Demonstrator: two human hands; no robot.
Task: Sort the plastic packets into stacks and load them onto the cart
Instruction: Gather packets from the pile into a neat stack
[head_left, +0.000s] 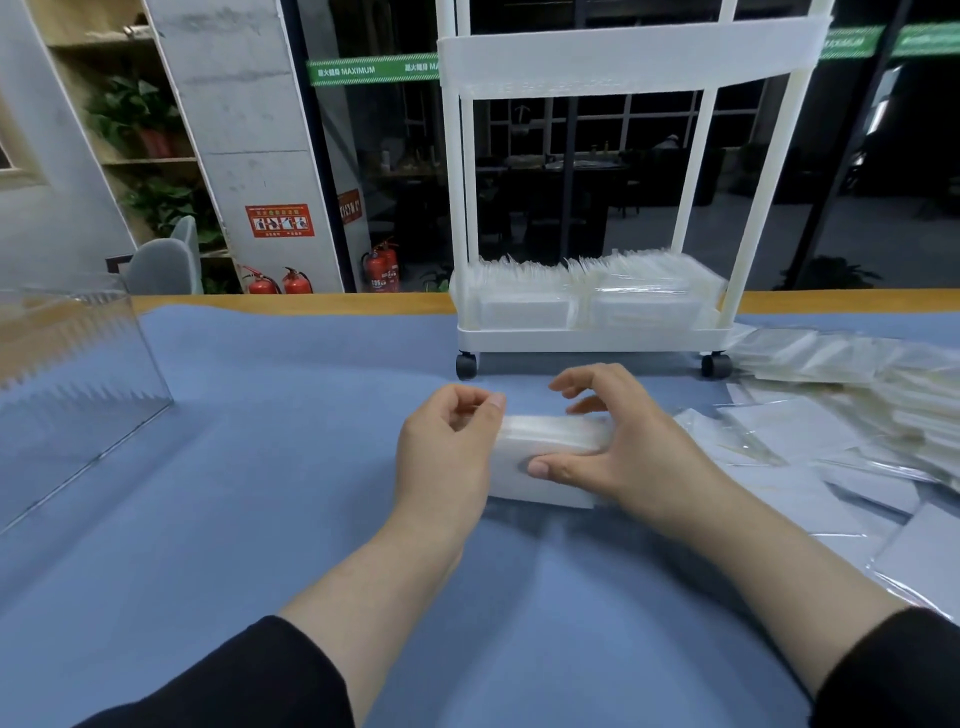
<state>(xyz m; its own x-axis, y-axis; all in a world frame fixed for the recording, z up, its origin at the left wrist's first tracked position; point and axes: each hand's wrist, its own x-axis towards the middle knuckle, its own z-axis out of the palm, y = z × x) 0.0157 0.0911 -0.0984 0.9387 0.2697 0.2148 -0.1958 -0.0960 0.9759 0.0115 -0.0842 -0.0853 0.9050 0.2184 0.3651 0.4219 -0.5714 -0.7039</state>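
On blue cloth (260, 519) w/ both hands: left hand (447, 447) curls against packet stack (545, 462), right hand (618, 441) thumb+fingers clamp it, white cart (587, 338) just behind.

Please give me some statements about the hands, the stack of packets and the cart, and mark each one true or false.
1. Both hands hold the stack of packets on the blue cloth. True.
2. The cart has an empty bottom shelf. False: packets fill it.
3. Loose packets lie to the person's right. True.
4. The left hand is flat on the cloth. False: its grip is on the stack's left end.
5. The right hand holds scissors. False: only the stack.
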